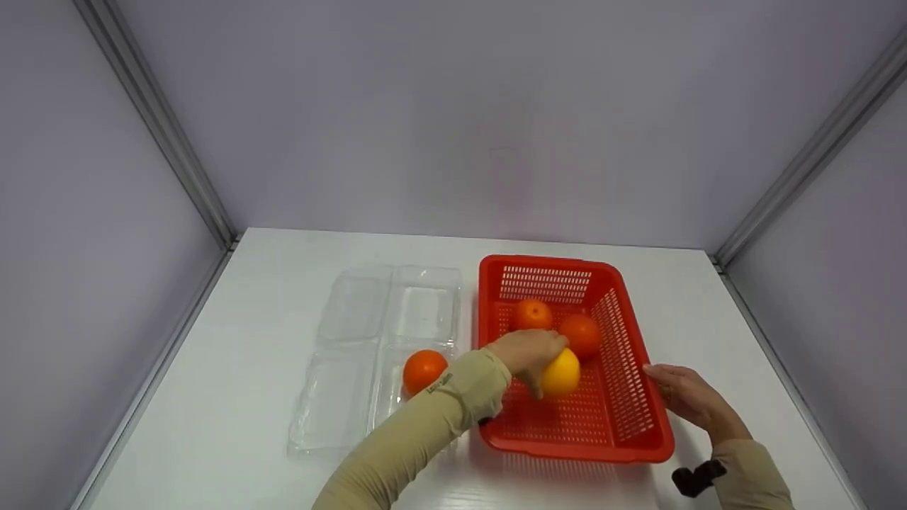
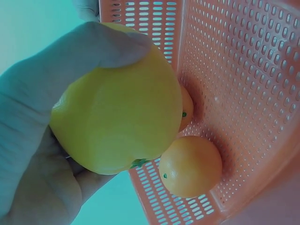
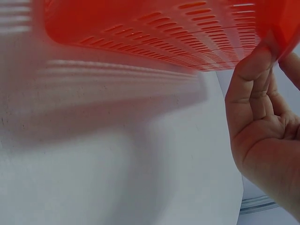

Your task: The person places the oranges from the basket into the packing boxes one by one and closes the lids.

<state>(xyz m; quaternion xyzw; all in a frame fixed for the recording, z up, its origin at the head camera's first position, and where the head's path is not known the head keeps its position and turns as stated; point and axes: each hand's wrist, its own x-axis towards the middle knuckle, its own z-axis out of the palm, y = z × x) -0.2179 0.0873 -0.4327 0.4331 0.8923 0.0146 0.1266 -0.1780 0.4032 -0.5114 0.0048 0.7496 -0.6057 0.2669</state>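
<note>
Below, the scene is set out line by line.

Surface: a white tabletop is seen, smooth and faintly glossy; a soft shadow of the basket is cast on it in the right wrist view.

Room: plain pale lilac walls are seen on three sides, joined at the far corners by grey metal strips.

Basket: a red perforated basket is placed right of centre, with two oranges lying at its far end, touching each other.

Left hand: the left hand is reached into the basket and is curled around a yellow fruit; in the left wrist view the fruit is gripped between thumb and palm, above the basket floor.

Right hand: the right hand is held loosely open, its fingertips laid against the right wall of the basket near the rim.

Tray: a clear plastic tray with four compartments lies just left of the basket; one orange sits in its near right compartment.
</note>
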